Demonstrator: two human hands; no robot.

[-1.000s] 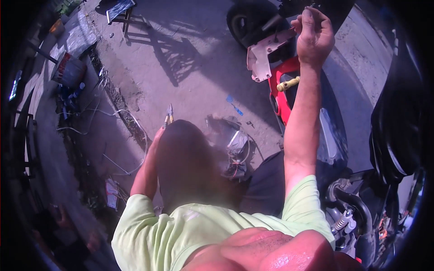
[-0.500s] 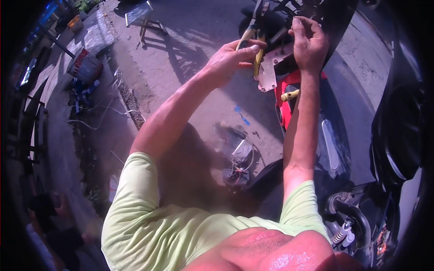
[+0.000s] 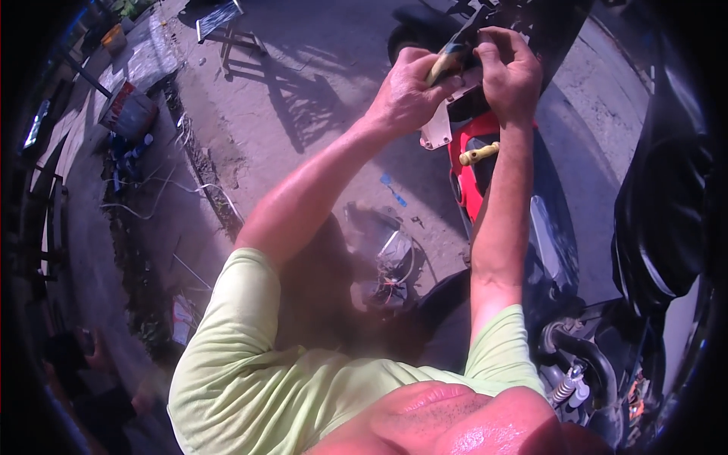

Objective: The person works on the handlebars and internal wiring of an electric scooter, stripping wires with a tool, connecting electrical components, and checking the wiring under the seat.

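My left hand [image 3: 409, 87] is closed on pliers [image 3: 446, 62] with yellow handles, their dark jaws angled up among dark parts of a scooter. Just to the right, my right hand [image 3: 509, 72] is pinched near those parts, its fingertips on something too small to make out. Below both hands is a pale pink bracket plate [image 3: 438, 130] with bolts, partly hidden by my left hand. Behind them sits a black wheel [image 3: 403, 42]. Under the bracket are red bodywork [image 3: 470, 197] and a yellow fitting [image 3: 476, 154], beside my right forearm.
A small folding stool [image 3: 229, 38] stands at the upper left. A bucket [image 3: 129, 114], loose cables [image 3: 155, 189] and blue items lie along the left. A clutter of wire and parts [image 3: 390, 265] lies below centre. Black sheeting [image 3: 652, 220] and scooter mechanics [image 3: 584, 371] fill the right.
My left hand has come up from beside my leg with the pliers to the scooter parts by my right hand. My right hand has shifted slightly down and stays pinched there.
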